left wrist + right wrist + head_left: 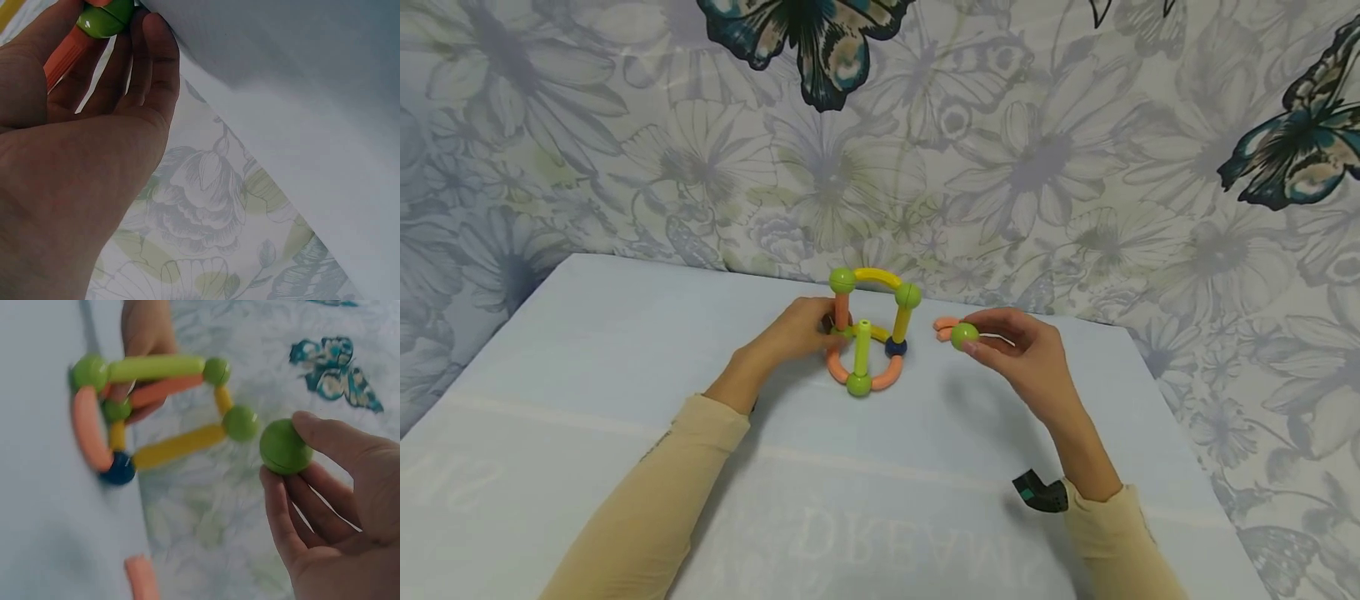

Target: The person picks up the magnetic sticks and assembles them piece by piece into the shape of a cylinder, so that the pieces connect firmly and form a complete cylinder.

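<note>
A toy frame of balls and rods stands on the table, with a curved orange rod, a yellow rod and a dark blue ball. From its front green ball rises a light green rod, its top end free. My left hand grips the frame's left side, around a lower green ball and the upright orange rod. My right hand pinches a loose green ball between thumb and fingertips, apart from the frame and to its right.
Short orange pieces lie on the table beyond the right hand's fingers. The white table meets a wall with flowers and butterflies right behind the frame. A black strap piece sticks out at the right wrist.
</note>
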`<state>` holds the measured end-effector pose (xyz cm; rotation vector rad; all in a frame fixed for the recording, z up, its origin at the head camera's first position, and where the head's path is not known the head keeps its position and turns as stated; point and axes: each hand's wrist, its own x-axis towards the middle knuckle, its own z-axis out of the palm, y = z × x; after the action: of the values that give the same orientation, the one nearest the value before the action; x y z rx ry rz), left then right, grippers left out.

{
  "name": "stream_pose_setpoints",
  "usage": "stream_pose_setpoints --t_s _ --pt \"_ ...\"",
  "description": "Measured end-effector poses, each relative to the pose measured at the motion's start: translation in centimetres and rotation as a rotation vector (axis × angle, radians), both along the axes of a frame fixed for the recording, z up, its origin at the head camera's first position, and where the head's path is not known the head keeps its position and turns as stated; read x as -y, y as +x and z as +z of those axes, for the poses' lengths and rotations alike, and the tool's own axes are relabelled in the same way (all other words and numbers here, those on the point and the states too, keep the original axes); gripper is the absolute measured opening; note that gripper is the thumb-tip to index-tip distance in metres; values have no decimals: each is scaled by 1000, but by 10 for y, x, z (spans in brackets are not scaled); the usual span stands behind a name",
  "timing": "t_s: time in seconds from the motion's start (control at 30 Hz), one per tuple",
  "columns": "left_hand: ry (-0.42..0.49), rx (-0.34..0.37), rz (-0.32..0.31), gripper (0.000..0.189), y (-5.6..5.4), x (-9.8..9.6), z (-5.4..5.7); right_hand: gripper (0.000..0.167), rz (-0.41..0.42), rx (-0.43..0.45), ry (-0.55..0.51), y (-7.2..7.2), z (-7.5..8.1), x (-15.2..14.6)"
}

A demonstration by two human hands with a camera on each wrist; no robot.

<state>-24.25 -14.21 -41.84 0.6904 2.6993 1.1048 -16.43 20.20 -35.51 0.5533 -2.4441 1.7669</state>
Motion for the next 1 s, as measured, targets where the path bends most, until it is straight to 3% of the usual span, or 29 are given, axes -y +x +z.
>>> stream_pose_setpoints --t_s 0.13,0.23,0.53,1.0 --pt "-4 1 1 25 -1 -1 -1 34 21 -26 -151 -5 12 26" --pt "0 -2 1 25 -1 -1 -1 34 15 -96 -171 -10 17 47" --pt "13 -19 -2 24 -1 0 -1 34 -14 -432 83 -22 18 99" --pt "-2 -22 2 24 -1 -1 -2 35 33 -631 330 -29 5 118"
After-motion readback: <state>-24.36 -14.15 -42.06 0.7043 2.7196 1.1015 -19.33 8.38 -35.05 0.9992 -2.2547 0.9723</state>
